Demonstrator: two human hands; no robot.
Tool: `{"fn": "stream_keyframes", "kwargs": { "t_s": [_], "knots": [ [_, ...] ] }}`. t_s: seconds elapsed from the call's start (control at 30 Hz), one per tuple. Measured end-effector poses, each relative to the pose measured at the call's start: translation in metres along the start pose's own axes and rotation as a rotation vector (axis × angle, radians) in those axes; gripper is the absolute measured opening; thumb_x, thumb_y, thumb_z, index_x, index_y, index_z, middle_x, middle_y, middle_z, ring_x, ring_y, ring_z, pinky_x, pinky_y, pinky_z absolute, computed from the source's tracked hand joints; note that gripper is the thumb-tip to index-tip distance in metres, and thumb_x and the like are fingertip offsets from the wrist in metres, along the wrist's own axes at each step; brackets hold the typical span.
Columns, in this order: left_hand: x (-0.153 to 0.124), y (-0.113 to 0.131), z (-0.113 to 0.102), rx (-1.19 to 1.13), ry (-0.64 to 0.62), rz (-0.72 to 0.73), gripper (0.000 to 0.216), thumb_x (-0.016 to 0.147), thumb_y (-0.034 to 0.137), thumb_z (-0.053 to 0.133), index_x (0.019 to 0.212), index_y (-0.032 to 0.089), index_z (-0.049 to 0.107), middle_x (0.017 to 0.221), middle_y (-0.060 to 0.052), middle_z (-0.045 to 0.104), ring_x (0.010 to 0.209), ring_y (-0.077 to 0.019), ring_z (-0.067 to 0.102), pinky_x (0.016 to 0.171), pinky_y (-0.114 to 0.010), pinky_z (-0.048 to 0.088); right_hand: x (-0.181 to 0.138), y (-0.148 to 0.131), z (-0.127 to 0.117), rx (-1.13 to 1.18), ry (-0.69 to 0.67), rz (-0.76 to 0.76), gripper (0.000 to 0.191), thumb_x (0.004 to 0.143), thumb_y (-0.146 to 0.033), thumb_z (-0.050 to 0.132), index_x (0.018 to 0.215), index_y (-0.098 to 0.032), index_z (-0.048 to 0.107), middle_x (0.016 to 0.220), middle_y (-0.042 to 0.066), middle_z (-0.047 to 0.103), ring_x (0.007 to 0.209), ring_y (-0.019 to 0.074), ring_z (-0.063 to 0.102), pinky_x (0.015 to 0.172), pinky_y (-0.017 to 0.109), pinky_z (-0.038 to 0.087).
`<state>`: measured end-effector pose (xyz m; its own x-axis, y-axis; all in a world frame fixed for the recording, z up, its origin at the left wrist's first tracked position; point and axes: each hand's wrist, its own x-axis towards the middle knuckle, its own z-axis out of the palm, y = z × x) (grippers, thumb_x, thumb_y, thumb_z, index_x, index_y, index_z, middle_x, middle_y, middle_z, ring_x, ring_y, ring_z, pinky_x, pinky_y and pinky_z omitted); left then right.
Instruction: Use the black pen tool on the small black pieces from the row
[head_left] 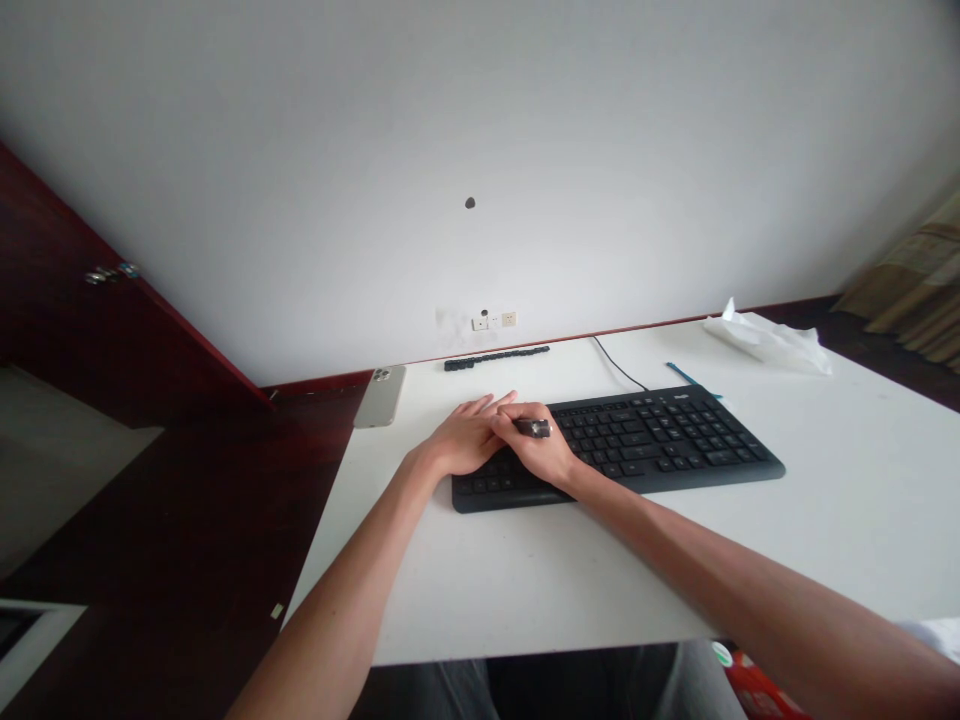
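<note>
A black keyboard lies slightly slanted on the white table. Over its left end rests my left hand, palm down with its fingers stretched out. My right hand is closed around a short black-handled tool with a shiny end. The tool's working tip is hidden behind my fingers, so I cannot tell what it touches. Both hands meet above the left part of the keyboard and cover the keys there. Farther back, small black keycaps lie in a row near the wall.
A phone lies at the table's left edge. Behind the keyboard runs its cable, with a thin teal stick partly behind the keyboard. A crumpled white plastic bag sits at the back right. Wall sockets are above the back edge.
</note>
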<state>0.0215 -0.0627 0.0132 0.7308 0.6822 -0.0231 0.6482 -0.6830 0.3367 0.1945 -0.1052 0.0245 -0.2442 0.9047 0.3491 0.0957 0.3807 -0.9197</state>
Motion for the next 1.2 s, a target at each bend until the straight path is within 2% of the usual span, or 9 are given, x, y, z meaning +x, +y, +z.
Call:
{"fn": "stream_keyframes", "kwargs": {
  "t_s": [0.27, 0.5, 0.93, 1.2],
  "knots": [
    [0.0, 0.001, 0.0, -0.05, 0.036, -0.005, 0.055, 0.107, 0.039, 0.031, 0.162, 0.033, 0.03, 0.17, 0.002, 0.025, 0.158, -0.0262, 0.023, 0.127, -0.044, 0.021, 0.001, -0.003, 0.0, 0.021, 0.018, 0.008, 0.045, 0.088, -0.044, 0.058, 0.057, -0.022, 0.034, 0.061, -0.003, 0.033, 0.062, 0.0129, 0.03, 0.063, 0.03, 0.036],
    [0.0, 0.003, -0.001, -0.056, 0.034, -0.018, 0.055, 0.107, 0.041, 0.03, 0.162, 0.035, 0.031, 0.169, 0.003, 0.028, 0.157, -0.0271, 0.024, 0.126, -0.045, 0.021, 0.001, -0.002, 0.0, 0.043, 0.011, -0.017, 0.043, 0.088, -0.04, 0.058, 0.058, -0.022, 0.034, 0.063, -0.003, 0.033, 0.062, 0.0126, 0.029, 0.064, 0.03, 0.035],
    [-0.001, 0.009, -0.006, -0.077, 0.021, -0.048, 0.055, 0.108, 0.047, 0.029, 0.161, 0.034, 0.034, 0.17, 0.001, 0.026, 0.157, -0.0309, 0.024, 0.126, -0.051, 0.023, 0.001, -0.003, -0.003, 0.038, 0.022, 0.011, 0.044, 0.088, -0.042, 0.057, 0.057, -0.022, 0.033, 0.062, -0.003, 0.033, 0.063, 0.013, 0.031, 0.062, 0.03, 0.032],
    [0.0, 0.007, -0.003, -0.048, 0.037, -0.028, 0.053, 0.108, 0.043, 0.027, 0.16, 0.035, 0.034, 0.168, 0.002, 0.031, 0.157, -0.0289, 0.026, 0.126, -0.05, 0.025, 0.0, -0.003, -0.003, 0.025, 0.013, -0.041, 0.041, 0.088, -0.039, 0.057, 0.058, -0.021, 0.036, 0.061, -0.003, 0.037, 0.063, 0.0133, 0.035, 0.063, 0.03, 0.034]
  ]
}}
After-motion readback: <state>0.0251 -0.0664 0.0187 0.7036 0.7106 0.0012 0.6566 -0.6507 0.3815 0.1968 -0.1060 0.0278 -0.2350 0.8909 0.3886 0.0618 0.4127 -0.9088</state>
